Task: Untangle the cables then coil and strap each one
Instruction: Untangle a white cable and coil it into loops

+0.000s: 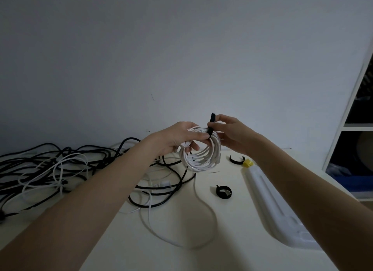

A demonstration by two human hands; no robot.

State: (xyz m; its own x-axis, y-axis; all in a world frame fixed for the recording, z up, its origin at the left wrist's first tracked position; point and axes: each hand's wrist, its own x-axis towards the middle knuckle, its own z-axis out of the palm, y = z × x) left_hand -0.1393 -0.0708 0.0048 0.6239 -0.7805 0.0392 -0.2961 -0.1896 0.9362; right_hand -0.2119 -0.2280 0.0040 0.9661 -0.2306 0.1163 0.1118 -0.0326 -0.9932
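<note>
A coil of white cable (203,159) hangs in the air above the table's middle. My left hand (179,138) grips the coil's upper left side, thumb pressed on top. A black strap (211,125) is wrapped over the coil's top, and my right hand (230,132) pinches its free end, which sticks upward. A loose tail of the white cable (210,212) drops from the coil and loops over the table. On the left lies a tangle of black and white cables (50,169).
Two spare black straps lie on the white table (232,254): one curled open (237,159), one rolled in a ring (223,192). A long white plastic piece with a yellow cap (270,202) lies at the right. A white shelf unit (355,125) stands beyond the table's right edge.
</note>
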